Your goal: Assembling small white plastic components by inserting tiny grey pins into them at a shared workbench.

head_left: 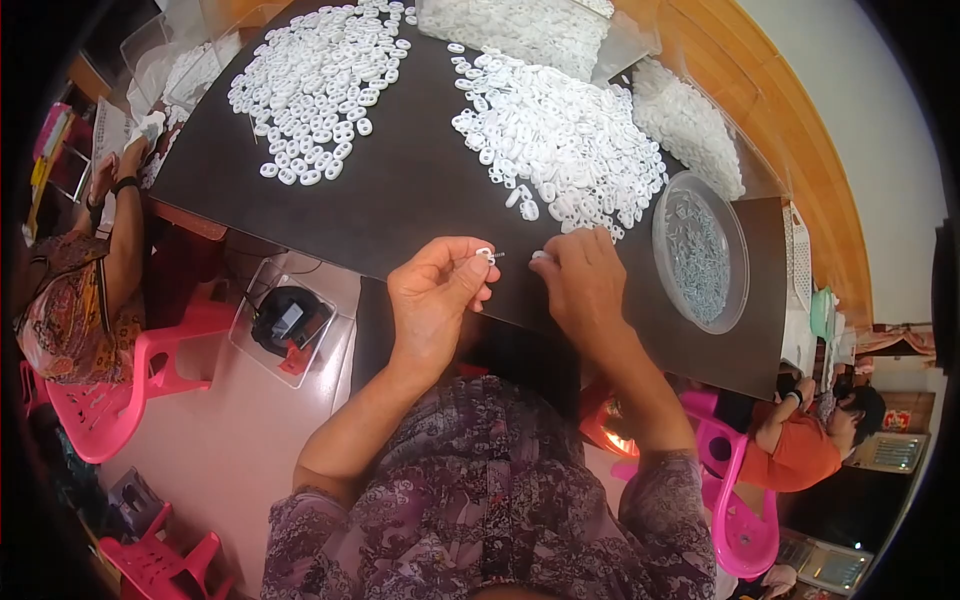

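Over the front edge of the dark table, my left hand point(428, 300) pinches a small white plastic piece point(485, 253) between thumb and fingers. A small metal screw point(499, 256) sticks out of it toward the right. A short gap away, my right hand point(588, 285) is closed on another small white plastic piece point(539, 255), mostly covered by the fingertips. Beyond my right hand lies a heap of small white plastic pieces point(560, 135). Farther left is a heap of white oval pieces with two holes point(320, 85). A round clear bowl point(742, 275) of loose screws stands right of my right hand.
Clear bins point(625, 45) of white pieces line the far side of the dark table point(400, 190). Co-workers sit at left point(75, 300) and right point(795, 445) on pink plastic chairs point(160, 350). A clear container with a black device point(287, 320) is below the table's left edge.
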Available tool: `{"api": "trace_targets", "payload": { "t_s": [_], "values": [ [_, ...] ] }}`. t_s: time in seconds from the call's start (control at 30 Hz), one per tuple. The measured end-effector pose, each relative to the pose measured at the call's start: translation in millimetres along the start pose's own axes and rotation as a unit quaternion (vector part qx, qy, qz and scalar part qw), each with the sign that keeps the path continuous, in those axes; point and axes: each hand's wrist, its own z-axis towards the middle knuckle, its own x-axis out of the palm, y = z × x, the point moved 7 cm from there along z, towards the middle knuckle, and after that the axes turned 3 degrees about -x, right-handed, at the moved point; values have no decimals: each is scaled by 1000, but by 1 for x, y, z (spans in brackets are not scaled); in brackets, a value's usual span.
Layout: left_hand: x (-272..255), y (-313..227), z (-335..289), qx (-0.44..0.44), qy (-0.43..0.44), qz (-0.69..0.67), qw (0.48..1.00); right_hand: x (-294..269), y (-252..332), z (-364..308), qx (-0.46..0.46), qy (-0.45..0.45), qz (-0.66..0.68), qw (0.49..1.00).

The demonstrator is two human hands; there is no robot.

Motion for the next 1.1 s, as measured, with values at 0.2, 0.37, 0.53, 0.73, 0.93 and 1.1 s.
{"api": "trace_targets", "payload": {
  "t_s": [0.2,0.37,0.53,0.73,0.93,1.1],
  "values": [
    [7,-4,-2,5,3,-9,1000,-11,5,-1,70,1,133,989],
    [14,-10,-2,46,3,3,999,-15,14,5,87,33,247,965],
    [21,-8,-7,45,14,-12,999,-2,3,-8,248,43,405,879],
    [22,-8,-11,33,24,-48,998,1,5,-13,299,-43,541,785],
    [18,-3,-10,11,16,-18,1000,-1,-5,-16,304,-48,530,790],
    [23,-4,-14,21,24,-16,999,-5,-5,-14,311,-24,540,782]
  ]
}}
